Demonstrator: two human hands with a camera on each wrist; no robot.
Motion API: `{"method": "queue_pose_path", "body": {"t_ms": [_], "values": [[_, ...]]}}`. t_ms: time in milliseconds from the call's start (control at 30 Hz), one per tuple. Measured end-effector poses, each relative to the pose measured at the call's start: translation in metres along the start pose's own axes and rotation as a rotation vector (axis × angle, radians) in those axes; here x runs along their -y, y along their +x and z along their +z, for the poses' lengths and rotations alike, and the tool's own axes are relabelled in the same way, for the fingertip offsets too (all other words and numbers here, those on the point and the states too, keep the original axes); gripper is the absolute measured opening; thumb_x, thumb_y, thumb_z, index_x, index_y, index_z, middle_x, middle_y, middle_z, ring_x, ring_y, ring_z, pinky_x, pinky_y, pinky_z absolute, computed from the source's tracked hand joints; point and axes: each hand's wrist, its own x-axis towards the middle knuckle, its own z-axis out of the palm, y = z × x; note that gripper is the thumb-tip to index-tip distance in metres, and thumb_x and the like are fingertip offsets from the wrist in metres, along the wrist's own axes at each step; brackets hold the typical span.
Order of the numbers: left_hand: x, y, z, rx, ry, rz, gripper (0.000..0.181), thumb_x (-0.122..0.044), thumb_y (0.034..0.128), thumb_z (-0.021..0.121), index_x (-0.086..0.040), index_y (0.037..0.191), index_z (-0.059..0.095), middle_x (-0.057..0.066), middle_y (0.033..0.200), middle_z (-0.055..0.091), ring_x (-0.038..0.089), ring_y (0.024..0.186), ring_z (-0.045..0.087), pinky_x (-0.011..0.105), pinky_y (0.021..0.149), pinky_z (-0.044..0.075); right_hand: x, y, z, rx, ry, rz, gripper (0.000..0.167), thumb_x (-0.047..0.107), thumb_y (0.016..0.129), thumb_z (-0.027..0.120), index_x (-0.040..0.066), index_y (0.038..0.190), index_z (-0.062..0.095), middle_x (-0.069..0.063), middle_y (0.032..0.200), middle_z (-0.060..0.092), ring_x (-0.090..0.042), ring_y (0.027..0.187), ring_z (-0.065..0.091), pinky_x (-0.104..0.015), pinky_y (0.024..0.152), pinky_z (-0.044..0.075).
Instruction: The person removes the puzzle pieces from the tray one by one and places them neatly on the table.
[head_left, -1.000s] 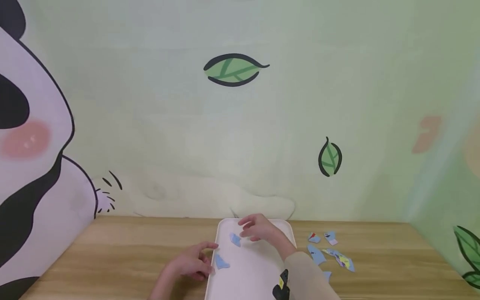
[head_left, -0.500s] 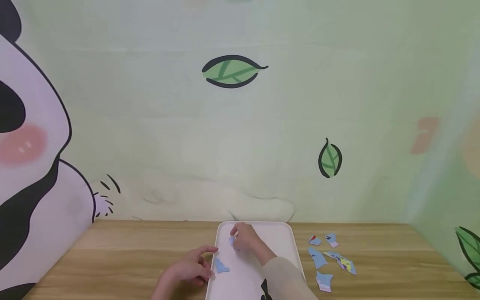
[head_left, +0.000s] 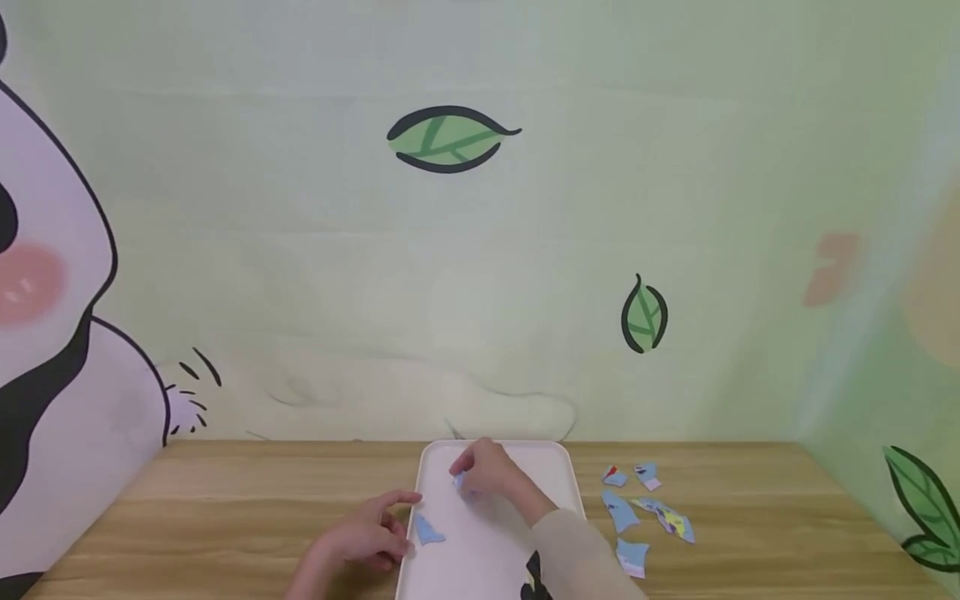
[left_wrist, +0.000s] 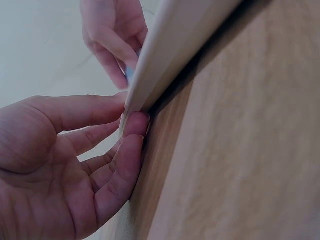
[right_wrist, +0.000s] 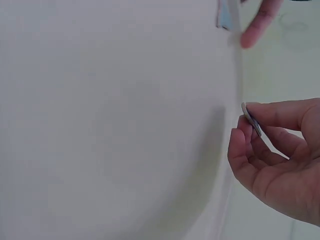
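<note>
My right hand (head_left: 489, 468) pinches a small blue puzzle piece (head_left: 459, 481) above the far left part of a white tray (head_left: 517, 542). In the right wrist view the piece (right_wrist: 252, 120) is seen thin and edge-on between thumb and fingers. My left hand (head_left: 365, 531) holds the tray's left rim; in the left wrist view its thumb and curled fingertips meet at the edge (left_wrist: 165, 55). Another blue puzzle piece (head_left: 429, 530) lies flat inside the tray beside that rim, close to my left fingers.
Right of the tray, several loose puzzle pieces lie on the wooden table (head_left: 247, 508): a long yellow-patterned one (head_left: 670, 520), a blue one (head_left: 619, 511), one with red (head_left: 613, 476). A wall (head_left: 337, 250) painted with leaves and a panda stands behind.
My right hand has come down over the far-left piece on the tray and pinched it. The left hand keeps its place at the rim. The head view has shifted slightly.
</note>
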Motion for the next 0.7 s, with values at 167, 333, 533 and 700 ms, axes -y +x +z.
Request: {"method": "queue_pose_path", "body": {"t_ms": [167,333,533,700], "values": [[-0.001,0.000,0.000,0.007,-0.014,0.010,0.062,0.004,0.0750,0.064,0.003,0.131,0.037,0.006,0.076,0.050,0.015,0.061,0.051,0.025,0.053,0.049,-0.004,-0.006,-0.027,0.024,0.089,0.017,0.023,-0.008,0.070,0.062,-0.003,0.092,0.068,-0.007,0.084,0.064,-0.011,0.064,0.051,-0.023,0.052,0.047],[-0.001,0.001,-0.001,0.010,-0.015,0.017,0.061,0.003,0.0762,0.065,0.003,0.130,0.037,0.006,0.075,0.049,0.014,0.062,0.051,0.025,0.054,0.049,-0.013,-0.020,-0.055,0.031,0.127,-0.004,0.024,-0.004,0.073,0.062,-0.003,0.096,0.068,-0.008,0.089,0.066,-0.011,0.071,0.054,-0.026,0.057,0.049],[-0.001,-0.001,0.000,0.006,0.003,0.005,0.060,0.003,0.0766,0.065,0.003,0.130,0.037,0.006,0.076,0.049,0.014,0.062,0.052,0.026,0.054,0.050,-0.024,-0.045,-0.087,0.024,0.142,-0.025,0.024,-0.003,0.076,0.063,-0.005,0.100,0.066,-0.009,0.092,0.065,-0.014,0.075,0.055,-0.030,0.060,0.051],[-0.003,-0.002,0.001,0.004,0.004,-0.005,0.060,0.003,0.0766,0.065,0.003,0.130,0.037,0.006,0.076,0.049,0.015,0.062,0.052,0.026,0.054,0.050,-0.039,-0.065,-0.112,0.005,0.124,-0.053,0.027,-0.004,0.075,0.062,-0.006,0.102,0.063,-0.010,0.093,0.062,-0.017,0.076,0.055,-0.030,0.063,0.052]]}}
